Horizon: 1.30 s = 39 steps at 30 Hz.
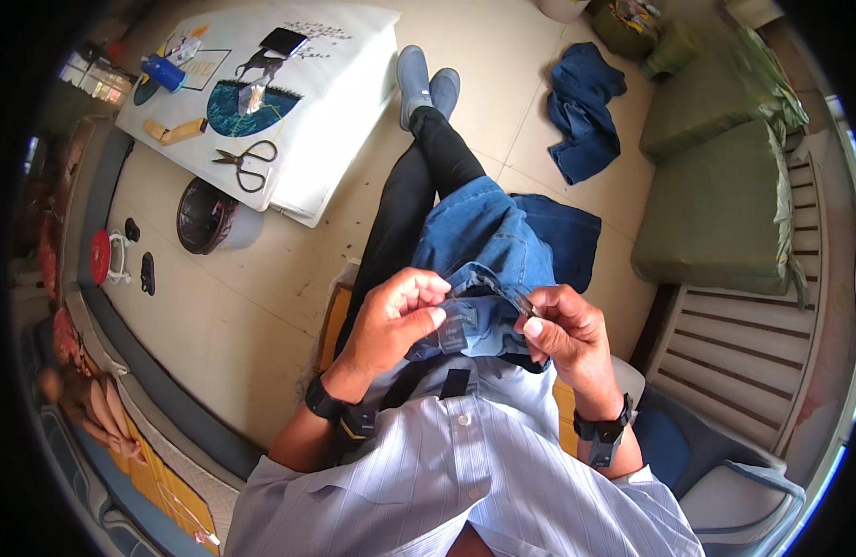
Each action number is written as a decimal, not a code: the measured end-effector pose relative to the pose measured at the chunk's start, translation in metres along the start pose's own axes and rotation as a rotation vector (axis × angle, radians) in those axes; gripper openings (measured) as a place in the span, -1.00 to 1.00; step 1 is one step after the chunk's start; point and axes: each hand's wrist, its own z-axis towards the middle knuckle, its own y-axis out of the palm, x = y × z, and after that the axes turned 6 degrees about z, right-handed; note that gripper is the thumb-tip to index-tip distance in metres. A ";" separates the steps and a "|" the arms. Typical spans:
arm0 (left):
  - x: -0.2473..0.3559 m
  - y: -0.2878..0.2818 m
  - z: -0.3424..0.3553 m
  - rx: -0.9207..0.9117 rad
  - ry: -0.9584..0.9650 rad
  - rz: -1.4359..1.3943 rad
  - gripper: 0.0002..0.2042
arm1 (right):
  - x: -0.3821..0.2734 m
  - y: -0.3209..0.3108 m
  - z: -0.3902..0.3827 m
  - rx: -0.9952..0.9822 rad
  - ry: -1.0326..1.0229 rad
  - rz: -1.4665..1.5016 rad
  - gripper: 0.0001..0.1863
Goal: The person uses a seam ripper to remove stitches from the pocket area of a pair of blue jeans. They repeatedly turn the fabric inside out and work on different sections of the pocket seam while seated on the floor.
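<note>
Blue jeans (483, 227) lie bunched across my lap, with the waistband end and its paler inner side toward me. At the left side of the waistband, my left hand (395, 320) has its fingers curled and its thumb against the denim edge. On the other side, my right hand (567, 334) pinches the waistband edge between thumb and fingers. A small dark, shiny piece (527, 306) shows at these right fingertips; its kind is too small to make out. A pale label (457, 325) sits on the inner denim between the hands.
Ahead left stands a white-covered table (340, 121) with black-handled scissors (247, 167) and a blue bottle (163, 72). Beside it is a waste bin (210, 218). More denim (585, 111) lies on the floor ahead right, near green cushions (715, 213) and a slatted bench (739, 343).
</note>
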 end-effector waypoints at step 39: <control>0.027 -0.019 -0.012 -0.343 0.301 0.241 -0.82 | 0.016 -0.007 0.031 0.132 0.040 -0.025 -0.78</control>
